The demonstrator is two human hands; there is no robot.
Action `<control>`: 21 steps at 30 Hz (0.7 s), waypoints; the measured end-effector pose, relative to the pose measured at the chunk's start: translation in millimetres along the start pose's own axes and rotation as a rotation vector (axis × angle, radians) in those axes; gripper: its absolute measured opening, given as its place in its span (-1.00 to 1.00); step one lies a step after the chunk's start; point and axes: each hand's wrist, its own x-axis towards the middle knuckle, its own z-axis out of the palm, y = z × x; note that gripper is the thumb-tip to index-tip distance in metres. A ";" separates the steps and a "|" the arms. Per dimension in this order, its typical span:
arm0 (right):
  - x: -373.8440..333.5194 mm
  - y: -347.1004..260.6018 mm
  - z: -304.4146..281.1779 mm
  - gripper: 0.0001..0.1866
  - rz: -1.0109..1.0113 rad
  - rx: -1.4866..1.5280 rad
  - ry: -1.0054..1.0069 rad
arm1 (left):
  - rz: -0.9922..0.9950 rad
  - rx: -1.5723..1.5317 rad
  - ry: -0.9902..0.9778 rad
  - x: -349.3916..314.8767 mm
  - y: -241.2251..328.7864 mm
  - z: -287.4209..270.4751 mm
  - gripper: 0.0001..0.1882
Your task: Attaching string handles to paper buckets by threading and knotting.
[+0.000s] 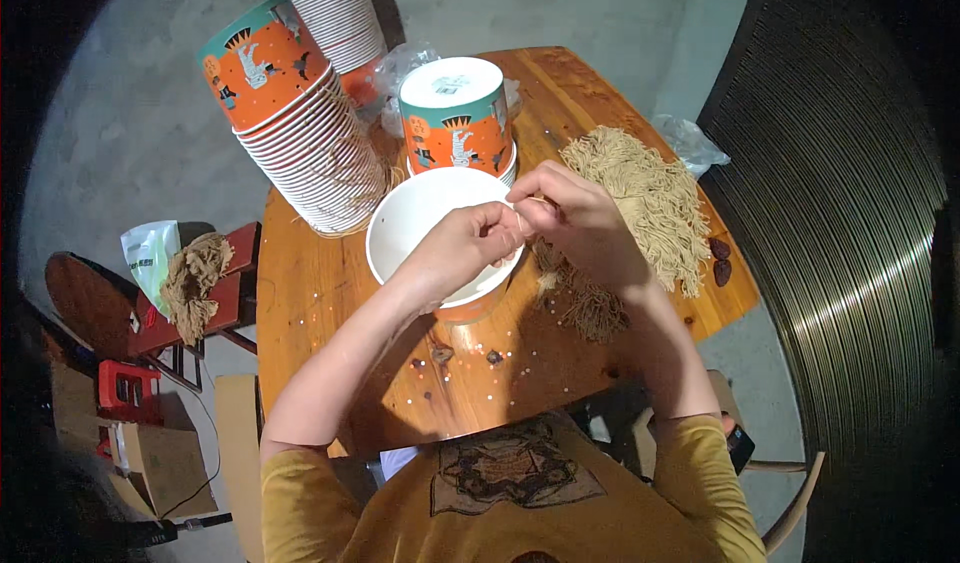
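Note:
A paper bucket (pixel 410 213), white inside and orange outside, stands with its open mouth toward me on the wooden table. Over its right rim my two hands meet fingertip to fingertip. My left hand (pixel 468 246) is closed in a pinch, and a thin pale cord (pixel 519 222) just shows at its fingertips. Close against it, my right hand (pixel 572 215) pinches too, its fingers curled and apparently on the same cord. Most of the cord is hidden by the fingers. Beside my right hand lies a large heap of beige cords (pixel 645 198), with a darker bunch of cords (pixel 593 308) under the wrist.
A tall leaning stack of orange paper buckets (pixel 300 148), cords along its side, stands at left. Behind are an upturned bucket (pixel 455 128) and another stack (pixel 330 13). Dark dried fruits (pixel 721 261) lie near the table's (pixel 350 363) right edge. A stool (pixel 240 253) stands left.

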 end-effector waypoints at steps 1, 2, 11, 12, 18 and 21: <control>-0.7 3.3 1.5 -0.97 0.052 0.000 0.013 | 0.000 0.001 0.004 0.4 -2.1 -0.9 -0.78; -3.2 7.8 3.7 -0.97 0.049 0.001 0.013 | -0.002 -0.019 -0.013 1.1 -4.7 -1.6 -0.79; -37.6 3.6 4.0 -0.87 0.250 0.078 0.162 | -0.094 -0.159 0.001 2.7 -2.0 -2.7 -0.81; -38.0 -0.9 3.2 -0.86 0.289 0.008 0.066 | -0.104 -0.163 0.000 3.0 -2.9 -3.5 -0.81; -44.3 -1.6 16.2 -0.83 0.124 -0.220 0.125 | -0.140 -0.193 -0.011 2.4 4.3 -2.4 -0.83; -46.8 -7.5 29.8 -0.83 0.100 -0.203 0.178 | -0.169 -0.364 -0.071 1.9 2.4 -6.1 -0.84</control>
